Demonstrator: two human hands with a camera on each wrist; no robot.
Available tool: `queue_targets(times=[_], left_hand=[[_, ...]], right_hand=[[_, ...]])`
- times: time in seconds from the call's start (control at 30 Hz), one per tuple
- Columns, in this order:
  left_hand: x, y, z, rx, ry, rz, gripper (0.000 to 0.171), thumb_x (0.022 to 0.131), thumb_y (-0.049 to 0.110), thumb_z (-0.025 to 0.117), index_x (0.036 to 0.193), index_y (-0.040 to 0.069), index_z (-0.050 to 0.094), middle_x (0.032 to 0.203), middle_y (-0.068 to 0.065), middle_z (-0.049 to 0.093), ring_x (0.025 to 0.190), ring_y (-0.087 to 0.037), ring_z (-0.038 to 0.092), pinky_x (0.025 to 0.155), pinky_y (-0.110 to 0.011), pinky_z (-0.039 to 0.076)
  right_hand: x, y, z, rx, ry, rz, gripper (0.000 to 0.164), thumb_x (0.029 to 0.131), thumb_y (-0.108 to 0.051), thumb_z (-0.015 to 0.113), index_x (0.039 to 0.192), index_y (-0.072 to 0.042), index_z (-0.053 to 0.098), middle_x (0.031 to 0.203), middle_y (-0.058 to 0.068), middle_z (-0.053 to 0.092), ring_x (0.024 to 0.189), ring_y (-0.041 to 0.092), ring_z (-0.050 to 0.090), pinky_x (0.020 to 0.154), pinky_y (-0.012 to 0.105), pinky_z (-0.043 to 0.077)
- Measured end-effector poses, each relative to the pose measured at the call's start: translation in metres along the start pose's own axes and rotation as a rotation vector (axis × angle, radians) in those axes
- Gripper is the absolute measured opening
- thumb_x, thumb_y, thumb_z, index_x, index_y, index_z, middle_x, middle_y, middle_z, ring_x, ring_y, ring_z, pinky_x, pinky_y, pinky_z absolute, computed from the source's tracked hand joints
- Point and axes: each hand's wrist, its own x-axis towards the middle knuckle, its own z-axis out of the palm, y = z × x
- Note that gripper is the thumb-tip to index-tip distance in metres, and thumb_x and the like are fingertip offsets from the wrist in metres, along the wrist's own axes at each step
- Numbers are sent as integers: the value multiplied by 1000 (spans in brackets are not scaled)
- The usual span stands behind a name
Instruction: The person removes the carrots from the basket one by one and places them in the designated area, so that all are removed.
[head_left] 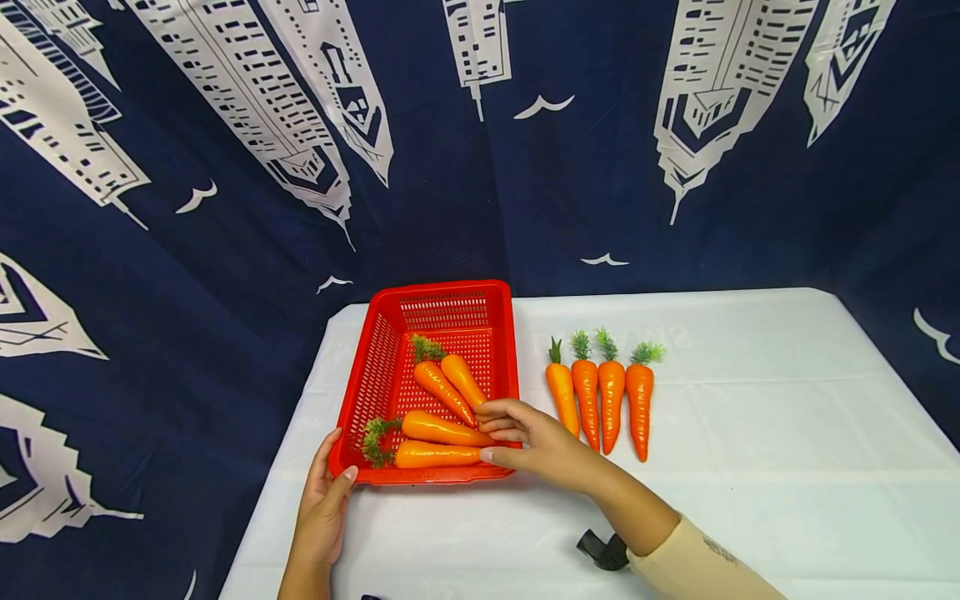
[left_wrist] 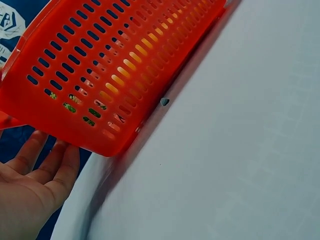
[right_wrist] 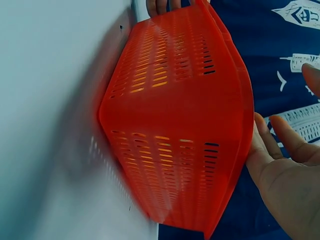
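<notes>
A red plastic basket (head_left: 427, 477) with slotted walls stands on the left part of the table. Several artificial carrots (head_left: 442, 427) with green tops lie inside it. My left hand (head_left: 324, 508) grips the basket's near left corner, thumb at the rim and fingers against the outer wall. Over the near right corner reaches my right hand (head_left: 547, 446), its fingers (right_wrist: 295, 142) extended past the rim. Its thumb and fingertips are spread, right at the tips of the carrots in the basket. Outside it, several more carrots (head_left: 611, 400) lie side by side, tops pointing away.
The table (head_left: 787, 433) wears a white cloth. Behind and beside it hangs a dark blue curtain (head_left: 585, 200) printed with white buildings and birds. A black device (head_left: 602, 550) shows at the right sleeve (head_left: 697, 558).
</notes>
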Motion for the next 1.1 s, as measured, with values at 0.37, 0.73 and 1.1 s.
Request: queue_targets(times=[0.37,0.73,1.1], left_hand=[[1,0,-1,-10,-17,0,66,102,3,50,160,20,25,160,6,25,134,-7,42,98,-14,47],[0,0,-2,-14,-25,-12,66,103,5,50,160,21,23,162,6,21,134,-5,43,98,-15,48],[1,0,-2,-6,-18,-21,66,103,5,51,160,22,24,163,6,19,135,-8,39,97,-15,48]], right_hand=[[12,-2,10,-31,-51,11,56,92,-25,75,143,-15,52,144,15,55,133,36,54,114,45,44],[29,-5,22,-113,-110,28,62,92,-31,75,145,-11,50,144,12,55,133,31,54,115,46,43],[44,-4,29,-138,-159,68,66,90,-33,76,147,-13,49,148,6,54,135,25,53,115,43,43]])
